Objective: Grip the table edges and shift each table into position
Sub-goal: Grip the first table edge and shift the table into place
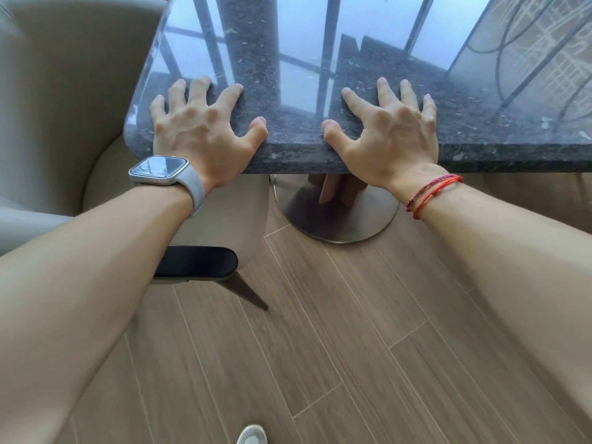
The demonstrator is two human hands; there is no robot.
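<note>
- Well, the stone table [480,129] fills the view from 10 to 2 o'clock. I judge it heavy, so a sudden push may tip it on its single foot.
- At 9 o'clock the beige chair [64,107] stands just beside the table corner, and a shift to the left could knock it.
- The round metal base [336,216] may scrape the wood floor [320,347].
- The left hand [198,123] at 11 o'clock and the right hand [390,126] at 1 o'clock press spread on the near edge, clasping nothing. I fear the palms slip.

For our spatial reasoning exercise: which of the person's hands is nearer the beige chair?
Left. The left hand lies on the tabletop at the corner beside the chair; the right hand lies further along the edge.
</note>
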